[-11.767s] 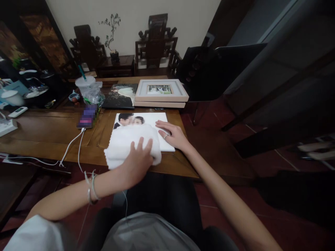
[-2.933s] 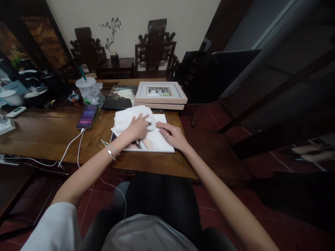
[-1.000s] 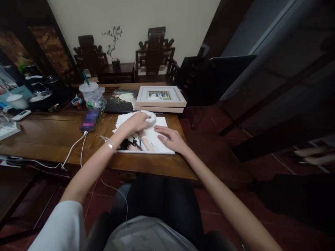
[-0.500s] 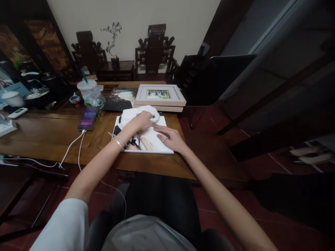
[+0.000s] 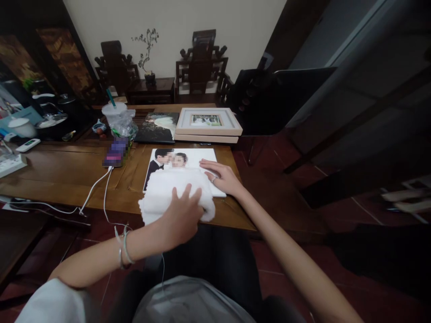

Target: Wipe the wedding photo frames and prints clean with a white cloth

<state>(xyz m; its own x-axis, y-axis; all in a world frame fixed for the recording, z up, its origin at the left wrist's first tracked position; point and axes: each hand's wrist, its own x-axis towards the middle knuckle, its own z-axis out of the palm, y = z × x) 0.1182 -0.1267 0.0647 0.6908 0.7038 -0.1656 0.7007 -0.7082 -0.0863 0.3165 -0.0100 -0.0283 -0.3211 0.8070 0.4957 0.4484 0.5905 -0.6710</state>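
Observation:
A folded white towel (image 5: pixel 158 190) lies over the near part of a wedding photo panel (image 5: pixel 193 154) and hangs past its near edge. My left hand (image 5: pixel 183 217) grips the towel from above, fingers bent into the cloth; its thumb is hard to make out. On the right side of the panel my right hand (image 5: pixel 224 178) rests flat with its fingers stretched out, apart from any grip. The panel's upper part shows two people in dark and white clothes. Its lower part is hidden by the towel.
Behind the panel are stacked wooden picture frames (image 5: pixel 208 128) and a dark photo panel (image 5: pixel 156 130). To the left lie a phone (image 5: pixel 116 152) with a white cable (image 5: pixel 92 184), a plastic cup (image 5: pixel 112 112) and a crumpled plastic bag (image 5: pixel 124 125). The wooden table's (image 5: pixel 232 215) edge runs close to my lap.
My left hand has drawn the towel from the panel's far side toward me, past its near edge. The pictured heads now show. My right hand stays on the panel.

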